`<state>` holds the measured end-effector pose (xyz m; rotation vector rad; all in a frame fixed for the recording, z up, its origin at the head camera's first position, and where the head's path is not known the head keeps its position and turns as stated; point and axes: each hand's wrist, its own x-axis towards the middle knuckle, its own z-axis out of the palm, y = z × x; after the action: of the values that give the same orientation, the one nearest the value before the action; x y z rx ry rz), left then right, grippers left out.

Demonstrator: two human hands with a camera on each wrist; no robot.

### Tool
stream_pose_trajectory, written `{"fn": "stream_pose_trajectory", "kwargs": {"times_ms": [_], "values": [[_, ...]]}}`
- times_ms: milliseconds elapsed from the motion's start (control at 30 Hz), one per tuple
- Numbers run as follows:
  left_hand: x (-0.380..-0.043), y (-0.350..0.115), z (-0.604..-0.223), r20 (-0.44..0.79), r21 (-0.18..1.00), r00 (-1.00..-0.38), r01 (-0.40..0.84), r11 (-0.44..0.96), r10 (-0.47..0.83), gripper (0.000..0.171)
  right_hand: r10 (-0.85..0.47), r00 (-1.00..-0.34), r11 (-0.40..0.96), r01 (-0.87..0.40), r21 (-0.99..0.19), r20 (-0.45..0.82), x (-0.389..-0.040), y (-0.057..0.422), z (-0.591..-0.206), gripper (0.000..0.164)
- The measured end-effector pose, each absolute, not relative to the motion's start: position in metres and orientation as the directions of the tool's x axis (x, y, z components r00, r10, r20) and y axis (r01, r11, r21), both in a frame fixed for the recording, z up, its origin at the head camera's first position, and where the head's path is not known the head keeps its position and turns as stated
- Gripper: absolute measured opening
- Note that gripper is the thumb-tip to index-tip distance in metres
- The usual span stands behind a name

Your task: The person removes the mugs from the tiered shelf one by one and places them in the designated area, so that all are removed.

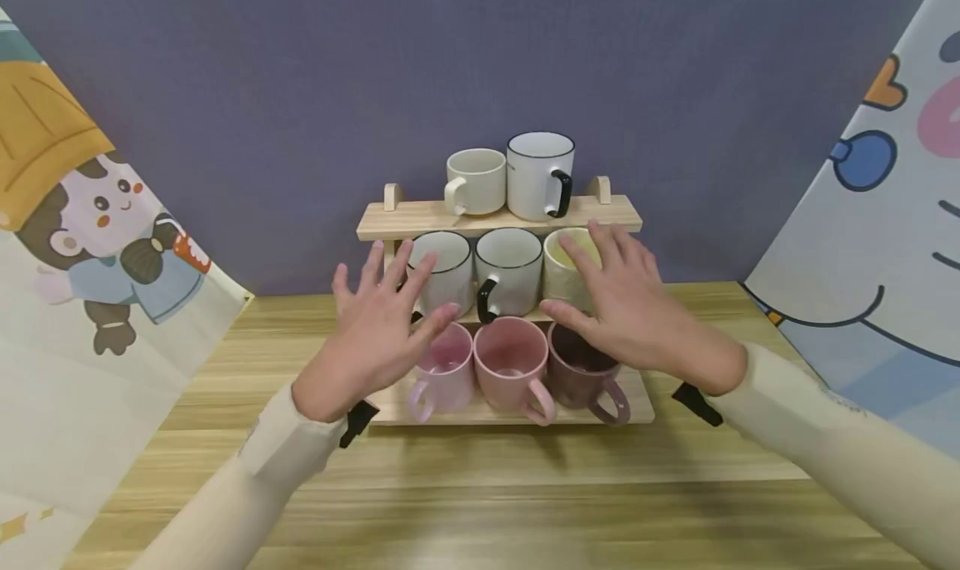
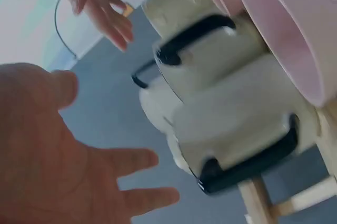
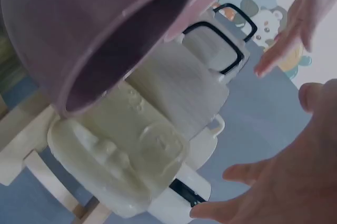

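Observation:
My left hand [image 1: 367, 337], fingers spread, hovers over the left side of a three-tier wooden rack [image 1: 420, 213]. Below it are a lilac mug [image 1: 452, 391] and a white black-rimmed mug [image 1: 452, 277], partly hidden by the fingers. My right hand [image 1: 626, 307], also spread and holding nothing, hangs over a pale yellow mug [image 1: 561, 280] and a dark purple mug [image 1: 573, 382]. Between the hands stand a pink mug [image 1: 504, 382] and another white mug [image 1: 517, 291] with a black handle. The right wrist view shows raised shapes on the yellow mug [image 3: 142, 134].
On the top shelf are a cream cup [image 1: 483, 185] and a tall white mug [image 1: 528, 188] with a black handle. The rack stands on a wood-grain table [image 1: 480, 503] against a blue-grey wall [image 1: 337, 95]. Cartoon-printed sheets [image 1: 67, 370] flank both sides.

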<state>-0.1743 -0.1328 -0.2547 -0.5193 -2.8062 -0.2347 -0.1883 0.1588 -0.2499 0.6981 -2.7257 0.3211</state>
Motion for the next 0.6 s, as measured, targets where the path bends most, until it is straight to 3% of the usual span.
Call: {"fn": "stream_pose_trajectory", "kwargs": {"times_ms": [233,467,600], "values": [[-0.200,-0.157,-0.259,0.426,0.209,-0.863,0.388,0.897,0.274,0.068,-0.393,-0.824,0.847,-0.497,-0.189,0.409,-0.203,0.164,-0.232,0.076],[-0.230,-0.183,-0.270,0.602,0.332,-0.764,0.504,0.797,0.232,0.035,-0.345,-0.817,0.816,-0.504,-0.283,0.462,-0.231,0.168,-0.203,0.070],[-0.245,-0.199,-0.281,0.561,0.407,-0.809,0.454,0.793,0.175,0.029,-0.327,-0.835,0.825,-0.480,-0.297,0.442,-0.255,0.165,-0.182,0.069]]}}
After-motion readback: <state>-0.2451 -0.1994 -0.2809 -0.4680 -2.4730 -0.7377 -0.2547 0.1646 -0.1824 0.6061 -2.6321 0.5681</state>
